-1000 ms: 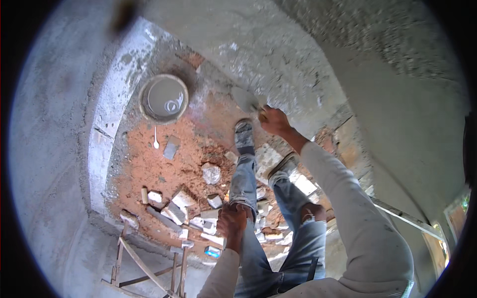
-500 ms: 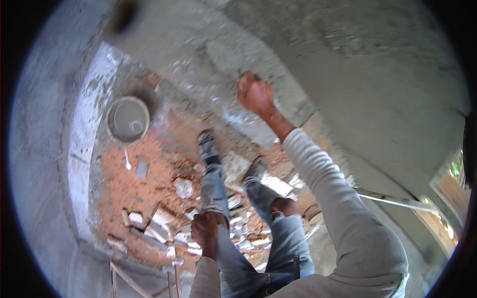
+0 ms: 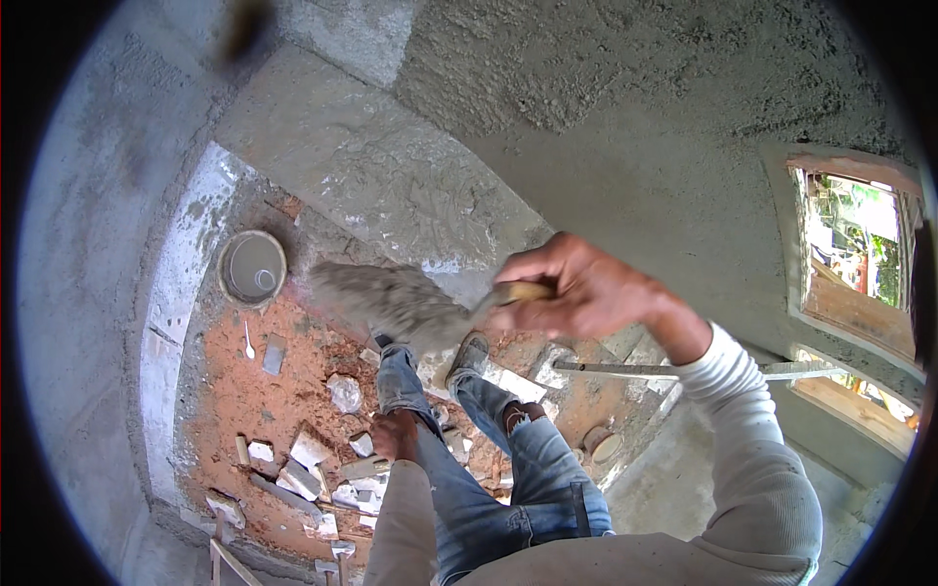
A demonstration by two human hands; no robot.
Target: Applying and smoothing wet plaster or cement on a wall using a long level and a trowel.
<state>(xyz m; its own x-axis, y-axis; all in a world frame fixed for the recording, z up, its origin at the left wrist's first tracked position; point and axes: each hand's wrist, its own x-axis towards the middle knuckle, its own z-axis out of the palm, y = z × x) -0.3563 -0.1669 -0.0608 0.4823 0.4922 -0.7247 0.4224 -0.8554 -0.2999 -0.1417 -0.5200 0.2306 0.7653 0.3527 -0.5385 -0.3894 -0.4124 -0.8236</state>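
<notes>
My right hand [image 3: 586,293] is closed around the wooden handle of a trowel [image 3: 528,291]. A long heap of wet grey mortar [image 3: 391,301] lies over its blade, smeared by motion, and hides most of the metal. The trowel points left, above my feet. Beyond it, a sloping band of rough wet mortar [image 3: 391,166] runs along the foot of the grey wall [image 3: 625,186]. My left hand [image 3: 395,436] rests closed against my knee in torn jeans [image 3: 479,469]. Its fingers are folded, and whatever they hold, if anything, is hidden.
A round bucket [image 3: 252,269] with greyish liquid stands on the reddish dirt floor [image 3: 230,371] at left. Near it lie a white spoon [image 3: 249,342] and a flat grey piece [image 3: 275,354]. Broken rubble [image 3: 311,447] covers the floor beside my legs. A window opening [image 3: 855,239] is at right.
My right hand has come back toward me and to the right, raised with the mortar-covered trowel now visible. My left hand stays at the knee. The view has shifted, showing more of the window.
</notes>
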